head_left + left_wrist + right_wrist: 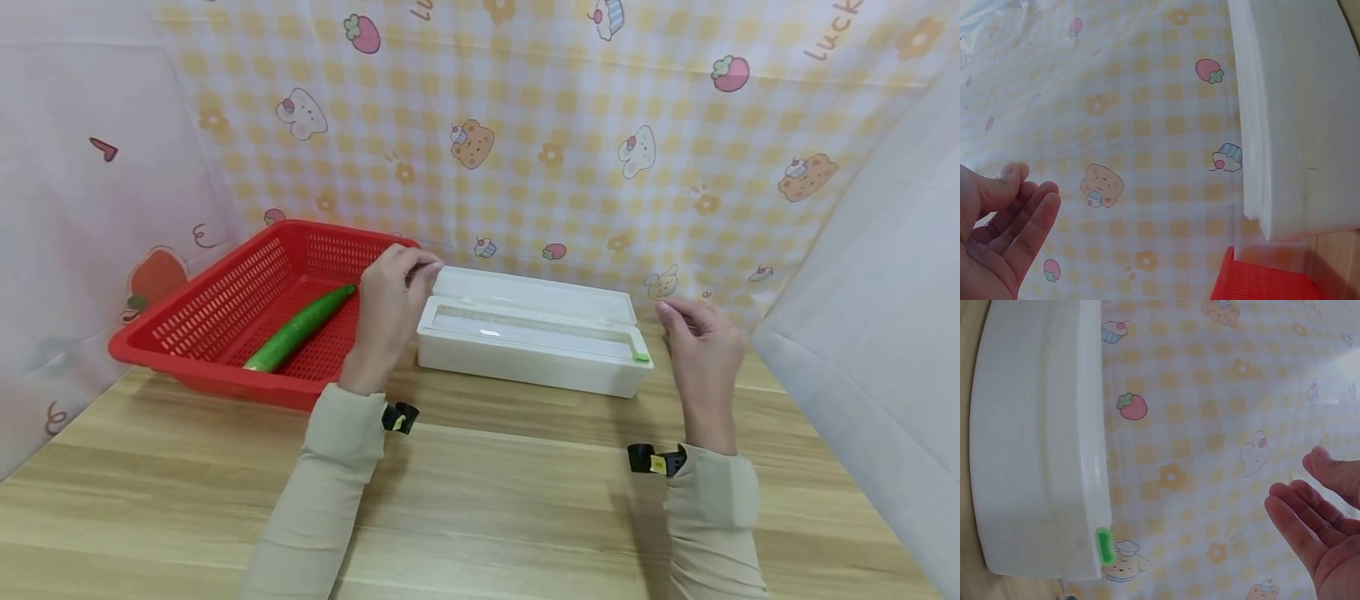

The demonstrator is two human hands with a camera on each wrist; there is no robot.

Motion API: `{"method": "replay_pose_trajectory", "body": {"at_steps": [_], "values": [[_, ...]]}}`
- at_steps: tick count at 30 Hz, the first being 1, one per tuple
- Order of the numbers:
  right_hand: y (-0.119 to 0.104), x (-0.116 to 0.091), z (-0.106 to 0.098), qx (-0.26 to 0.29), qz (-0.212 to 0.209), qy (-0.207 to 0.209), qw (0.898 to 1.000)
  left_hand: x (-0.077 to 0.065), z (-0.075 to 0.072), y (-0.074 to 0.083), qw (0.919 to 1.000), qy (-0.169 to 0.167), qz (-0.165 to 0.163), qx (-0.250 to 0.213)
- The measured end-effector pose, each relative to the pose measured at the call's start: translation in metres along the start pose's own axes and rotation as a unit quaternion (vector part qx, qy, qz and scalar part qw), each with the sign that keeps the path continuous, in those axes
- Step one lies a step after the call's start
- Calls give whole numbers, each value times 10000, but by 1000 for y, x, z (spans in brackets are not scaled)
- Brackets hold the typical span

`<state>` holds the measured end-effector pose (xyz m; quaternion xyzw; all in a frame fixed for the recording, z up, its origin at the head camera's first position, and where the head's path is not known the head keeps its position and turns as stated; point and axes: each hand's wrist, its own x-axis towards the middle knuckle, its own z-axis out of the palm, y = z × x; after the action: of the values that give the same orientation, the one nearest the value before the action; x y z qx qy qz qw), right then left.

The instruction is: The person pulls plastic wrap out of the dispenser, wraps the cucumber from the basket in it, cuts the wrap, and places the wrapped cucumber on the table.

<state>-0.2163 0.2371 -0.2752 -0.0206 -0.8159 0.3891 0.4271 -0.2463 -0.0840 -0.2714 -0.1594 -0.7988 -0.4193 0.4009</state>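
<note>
Checked cloth (555, 125): hung behind the wooden table (517, 508), yellow and white, soft, lightly creased, printed with bears, rabbits and strawberries.
Left hand (392, 302): raised near the left end of the white box (525, 368), thumb brought close to the fingertips; no object can be made out in it, and whether something thin and clear is pinched cannot be told.
Right hand (707, 352): lifted beyond the right end, apart from the plastic, thumb and fingers bent toward each other with a narrow gap; here too, any clear sheet cannot be confirmed.
Sleeves (307, 492): beige, turned back into broad cuffs, with dark straps (408, 413) worn at the wrists.
White box: set on the table between the hands, long and low, smooth-walled, with a glossy highlight along its top.
Box ends: best gripped together; the body is judged light, stiff and slightly slippery.
Lid (532, 297): tipped up along the far edge, thin and pale; its hinge is judged the most fragile part.
Green tab (641, 357): fitted at the right end of the top.
Red basket (202, 377): placed to the left, moulded plastic, walls pierced by slots.
Cucumber (300, 332): laid aslant in the basket, slim, glossy, probably firm, best held round its middle.
</note>
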Motion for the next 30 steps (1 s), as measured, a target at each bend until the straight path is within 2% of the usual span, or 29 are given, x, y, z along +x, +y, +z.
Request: {"method": "replay_pose_trajectory", "body": {"at_steps": [8,30], "values": [[-7,1,-8,6,-81,64,9999,2,-6,8,9997,186,140,-126],[-27,-1,-23,364,110,137,9992,5,-18,22,9979,510,358,-174]]}}
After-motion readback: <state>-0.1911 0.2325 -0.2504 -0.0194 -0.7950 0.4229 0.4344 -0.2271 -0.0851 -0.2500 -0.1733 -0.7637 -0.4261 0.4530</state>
